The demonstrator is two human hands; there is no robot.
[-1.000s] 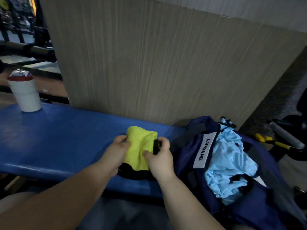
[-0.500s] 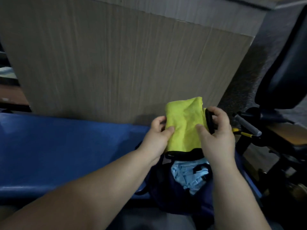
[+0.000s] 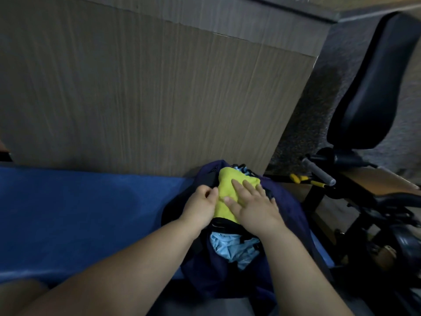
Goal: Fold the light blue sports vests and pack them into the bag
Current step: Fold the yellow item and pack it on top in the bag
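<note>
I am looking across from the left, where the blue bench is running under a tall wood-grain panel, to the dark blue bag sitting at the bench's right end. My left hand is resting at the bag's left rim with its fingers curled in and the thumb meeting them, seemingly pinching the left edge of the yellow cloth, though the grip itself is partly hiding from me. My right hand is lying flat on that cloth with its fingers spread and pressing down, so the folded piece is sitting in the upper part of the bag's mouth. Just below, crumpled light blue vests are lying loose inside the bag, nearer to me, between my two forearms. I am judging all this fabric to be light, soft and floppy, likely to spring back up once pressure is lifted, and a little slick. The vests are looking bunched and not folded, so I am thinking the best hold is a pinch at a hem or shoulder strap with each hand, to lift and shake one flat. On the far right, a black padded seat and its frame are standing well apart from the bag.
</note>
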